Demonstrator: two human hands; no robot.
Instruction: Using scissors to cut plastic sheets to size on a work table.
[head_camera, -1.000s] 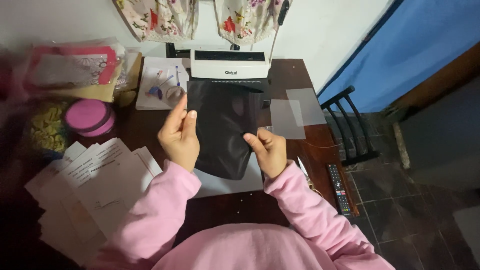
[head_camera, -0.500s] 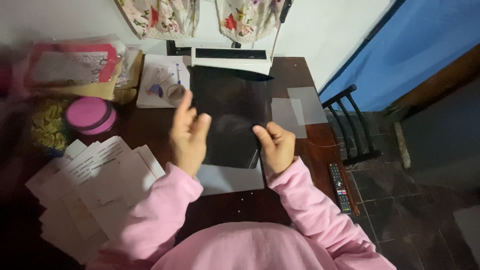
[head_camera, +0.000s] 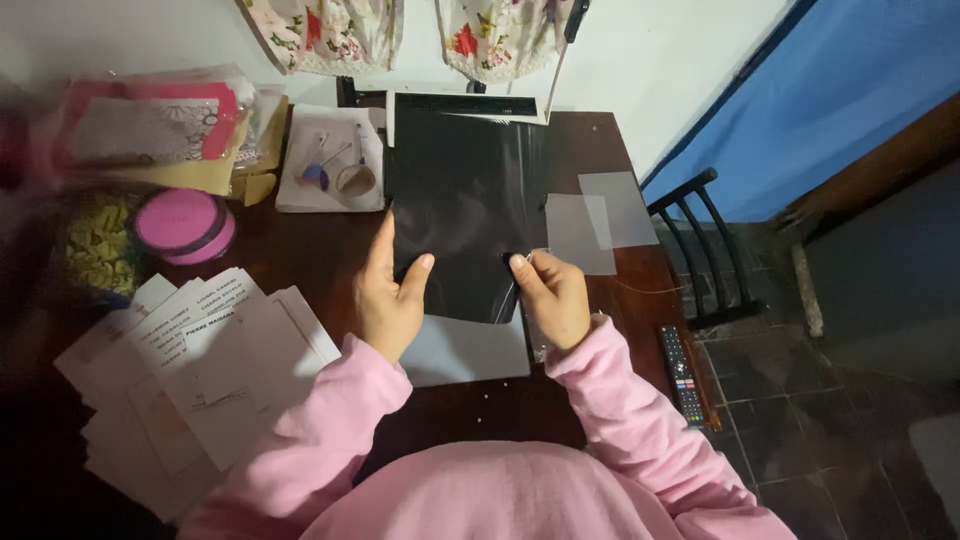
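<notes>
A glossy black sheet (head_camera: 462, 205) lies on the dark wooden desk (head_camera: 330, 260), its far end up against a white machine (head_camera: 465, 103) at the back. My left hand (head_camera: 388, 293) rests flat against the sheet's left edge with the thumb pressing on it. My right hand (head_camera: 552, 297) pinches the sheet's near right corner and lifts it slightly. Under the sheet's near end lies a grey mat (head_camera: 465, 350). Both arms wear pink sleeves.
White printed cards (head_camera: 190, 360) are spread at the left. A pink round tin (head_camera: 185, 225), a white tray with small tools (head_camera: 330, 160) and stacked packets (head_camera: 150, 130) stand behind. Translucent sheets (head_camera: 595, 220) lie at the right, a remote control (head_camera: 682, 372) near the desk edge, and a black chair (head_camera: 700, 250) beyond.
The black sheet has moved away from me, toward the machine, and now lies flatter. My left hand opened from a pinch to a flat press; my right hand still holds the corner.
</notes>
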